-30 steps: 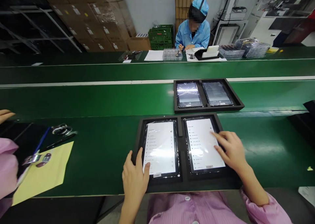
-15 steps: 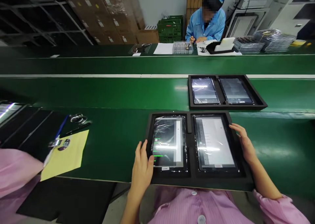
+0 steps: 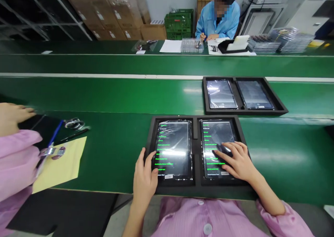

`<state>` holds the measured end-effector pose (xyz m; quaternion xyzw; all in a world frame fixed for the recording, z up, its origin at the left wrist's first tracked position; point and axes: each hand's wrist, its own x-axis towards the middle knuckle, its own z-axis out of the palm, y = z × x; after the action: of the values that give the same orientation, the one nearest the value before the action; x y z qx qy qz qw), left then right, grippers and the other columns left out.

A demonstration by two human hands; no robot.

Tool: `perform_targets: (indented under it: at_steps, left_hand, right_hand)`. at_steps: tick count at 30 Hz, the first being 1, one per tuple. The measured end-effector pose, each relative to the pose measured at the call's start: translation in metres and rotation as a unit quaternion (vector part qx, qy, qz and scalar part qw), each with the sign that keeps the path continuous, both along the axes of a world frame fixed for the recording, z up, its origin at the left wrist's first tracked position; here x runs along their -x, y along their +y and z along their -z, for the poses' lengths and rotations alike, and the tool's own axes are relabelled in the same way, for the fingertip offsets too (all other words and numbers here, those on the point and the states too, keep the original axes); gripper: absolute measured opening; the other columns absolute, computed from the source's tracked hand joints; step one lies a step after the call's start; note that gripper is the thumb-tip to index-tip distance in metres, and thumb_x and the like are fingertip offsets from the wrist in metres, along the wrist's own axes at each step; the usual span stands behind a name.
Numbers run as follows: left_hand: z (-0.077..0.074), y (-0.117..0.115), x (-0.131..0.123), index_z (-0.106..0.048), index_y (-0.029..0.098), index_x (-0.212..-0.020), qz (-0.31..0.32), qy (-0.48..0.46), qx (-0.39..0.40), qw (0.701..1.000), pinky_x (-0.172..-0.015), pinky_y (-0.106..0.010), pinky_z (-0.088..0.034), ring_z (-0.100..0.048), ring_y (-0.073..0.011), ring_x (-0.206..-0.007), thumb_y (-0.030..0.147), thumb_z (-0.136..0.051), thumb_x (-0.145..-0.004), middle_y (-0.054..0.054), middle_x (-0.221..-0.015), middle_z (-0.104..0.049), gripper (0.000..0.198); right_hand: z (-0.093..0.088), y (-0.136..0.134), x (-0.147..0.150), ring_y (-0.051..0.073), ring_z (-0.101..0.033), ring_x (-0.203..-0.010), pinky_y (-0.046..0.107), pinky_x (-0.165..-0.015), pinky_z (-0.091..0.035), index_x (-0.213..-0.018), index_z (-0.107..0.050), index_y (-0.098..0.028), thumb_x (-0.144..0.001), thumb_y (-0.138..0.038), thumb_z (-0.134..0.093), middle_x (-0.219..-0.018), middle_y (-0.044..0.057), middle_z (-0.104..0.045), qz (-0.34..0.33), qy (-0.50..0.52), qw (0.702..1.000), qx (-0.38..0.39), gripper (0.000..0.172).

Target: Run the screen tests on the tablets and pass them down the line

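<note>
Two tablets in clear film lie side by side in a black foam tray (image 3: 197, 190) at the table's front edge. Both the left tablet (image 3: 174, 139) and the right tablet (image 3: 216, 132) show dark screens with lists of mostly green text. My left hand (image 3: 144, 178) rests at the tray's left side, fingers apart, its fingertips by the left tablet's edge. Over the lower part of the right tablet is my right hand (image 3: 238, 162), fingers spread, with a fingertip at the screen's list. Neither hand grips anything.
Behind lies a second black tray (image 3: 246, 112) with two more tablets. To the left are a yellow paper (image 3: 62, 167), a blue pen (image 3: 55, 134) and a neighbour's hand (image 3: 15, 112). A co-worker in blue (image 3: 219, 21) sits across the green table (image 3: 117, 94).
My right hand has moved left from the tray's right edge onto the right tablet. Both screens have changed from pale pages to dark lists. A neighbour's hand has come in at left.
</note>
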<state>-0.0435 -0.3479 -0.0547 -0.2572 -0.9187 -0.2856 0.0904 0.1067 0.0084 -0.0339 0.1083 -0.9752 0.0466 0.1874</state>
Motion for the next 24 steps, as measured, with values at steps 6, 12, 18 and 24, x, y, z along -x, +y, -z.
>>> perform_targets:
  at_steps: [6, 12, 18, 24]
  left_hand:
    - [0.001, -0.002, 0.005, -0.066, 0.022, -0.128, 0.009, -0.004, -0.009, 1.000, -0.111, -0.054, -0.041, -0.042, -0.0356, -0.140, 0.046, -0.027, -0.104, -0.012, -0.158, -0.035, 0.052]
    - [-0.004, 0.005, 0.011, -0.019, 0.023, -0.159, -0.044, -0.009, -0.095, 0.995, -0.103, -0.050, -0.049, -0.055, -0.0322, -0.129, 0.046, -0.028, -0.104, -0.020, -0.160, -0.024, 0.061]
    - [-0.003, 0.012, 0.022, -0.009, 0.017, -0.160, 0.014, 0.019, 0.058, 0.998, -0.111, -0.058, -0.038, -0.030, -0.0391, -0.147, 0.059, -0.028, -0.101, -0.023, -0.160, -0.028, 0.075]
    - [-0.004, 0.013, 0.021, -0.006, 0.022, -0.160, 0.129, 0.072, 0.109, 0.983, -0.119, -0.067, -0.011, -0.034, -0.0340, -0.143, 0.065, -0.023, -0.099, -0.014, -0.149, -0.051, 0.077]
  right_hand:
    - [-0.004, -0.001, 0.002, 0.029, -0.047, -0.115, 0.052, -0.102, -0.030, -0.125, -0.067, -0.030, -0.104, -0.049, -0.033, -0.127, 0.012, -0.055, 0.002, -0.011, 1.000, 0.011, 0.044]
    - [0.001, 0.003, -0.004, 0.033, -0.049, -0.112, 0.057, -0.101, -0.032, -0.140, -0.053, -0.027, -0.101, -0.048, -0.028, -0.129, 0.013, -0.051, 0.034, 0.038, 0.991, 0.125, 0.050]
    - [0.005, 0.005, -0.002, 0.032, -0.050, -0.110, 0.055, -0.101, -0.032, -0.138, -0.050, -0.026, -0.101, -0.045, -0.028, -0.123, 0.012, -0.053, 0.064, 0.065, 0.985, 0.147, 0.047]
    - [0.008, 0.008, -0.002, 0.033, -0.051, -0.110, 0.054, -0.101, -0.032, -0.137, -0.050, -0.026, -0.099, -0.042, -0.030, -0.122, 0.012, -0.055, 0.083, 0.050, 0.983, 0.156, 0.046]
